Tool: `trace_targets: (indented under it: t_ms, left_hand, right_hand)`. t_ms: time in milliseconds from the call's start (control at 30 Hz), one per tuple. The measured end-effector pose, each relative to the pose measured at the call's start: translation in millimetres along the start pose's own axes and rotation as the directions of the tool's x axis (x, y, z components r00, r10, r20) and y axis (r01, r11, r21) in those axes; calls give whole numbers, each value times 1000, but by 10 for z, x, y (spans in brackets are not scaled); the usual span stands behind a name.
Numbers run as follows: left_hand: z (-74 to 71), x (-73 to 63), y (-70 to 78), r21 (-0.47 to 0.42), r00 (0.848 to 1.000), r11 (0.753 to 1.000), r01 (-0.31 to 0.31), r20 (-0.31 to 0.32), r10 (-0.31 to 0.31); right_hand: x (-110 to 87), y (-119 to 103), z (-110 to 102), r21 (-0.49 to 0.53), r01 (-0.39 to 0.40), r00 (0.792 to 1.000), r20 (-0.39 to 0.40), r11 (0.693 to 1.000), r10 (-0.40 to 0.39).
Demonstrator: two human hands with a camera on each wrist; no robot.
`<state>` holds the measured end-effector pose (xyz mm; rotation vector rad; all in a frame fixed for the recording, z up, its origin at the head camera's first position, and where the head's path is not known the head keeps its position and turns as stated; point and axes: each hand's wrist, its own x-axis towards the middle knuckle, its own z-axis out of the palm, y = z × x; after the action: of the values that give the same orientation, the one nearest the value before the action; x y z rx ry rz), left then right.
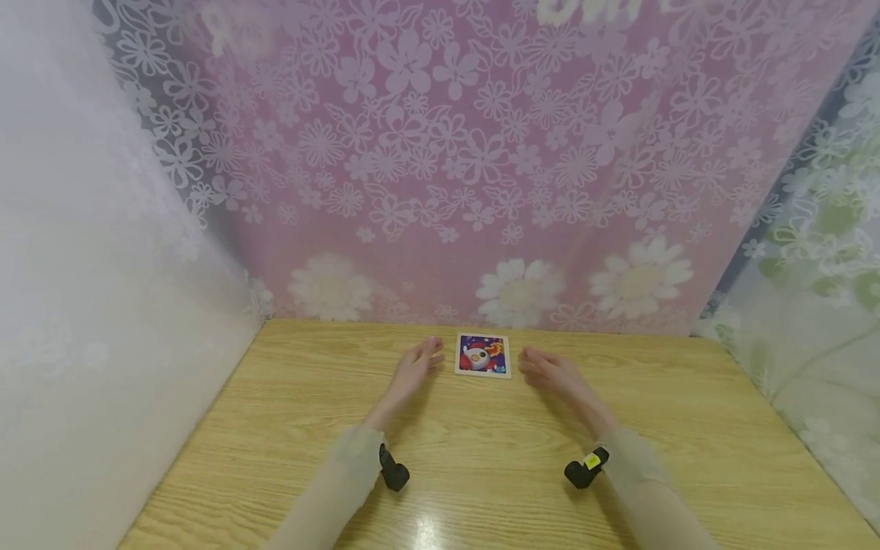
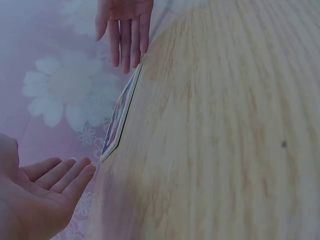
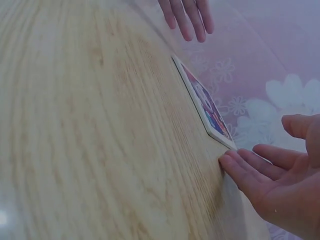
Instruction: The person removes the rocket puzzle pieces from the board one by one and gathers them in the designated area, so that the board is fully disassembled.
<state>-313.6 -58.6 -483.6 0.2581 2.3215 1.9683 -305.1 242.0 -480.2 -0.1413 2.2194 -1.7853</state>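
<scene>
A square, white-bordered picture tile (image 1: 483, 356) lies flat near the far edge of the table, its picture showing a white and red cartoon figure with orange flame on dark purple. On its left side is my left hand (image 1: 414, 364), fingers extended and palm turned inward, a small gap from the tile. My right hand (image 1: 555, 372) mirrors it on the other side, fingers also stretched toward the tile. Both wrist views show the tile (image 2: 120, 115) edge-on between the two hands, and the right fingertips (image 3: 227, 159) come close to its near corner. Neither hand holds anything.
The wooden table (image 1: 474, 451) meets a pink floral curtain (image 1: 440, 191) right behind the tile. Pale cloth hangs at the left (image 1: 124, 267) and a leafy, flowered cloth (image 1: 818, 305) at the right. Each wrist wears a small black camera (image 1: 394, 468).
</scene>
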Motion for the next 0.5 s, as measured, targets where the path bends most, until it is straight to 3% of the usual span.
trace_targets:
  t_ms: [267, 500]
  left_hand:
    - [85, 90, -61, -39, 996, 995, 88, 15, -87]
    - [105, 160, -97, -88, 991, 988, 128, 44, -125]
  right_hand:
    - [123, 8, 6, 52, -71, 997, 7, 996, 71]
    - [220, -1, 4, 115, -70, 997, 36, 991, 66]
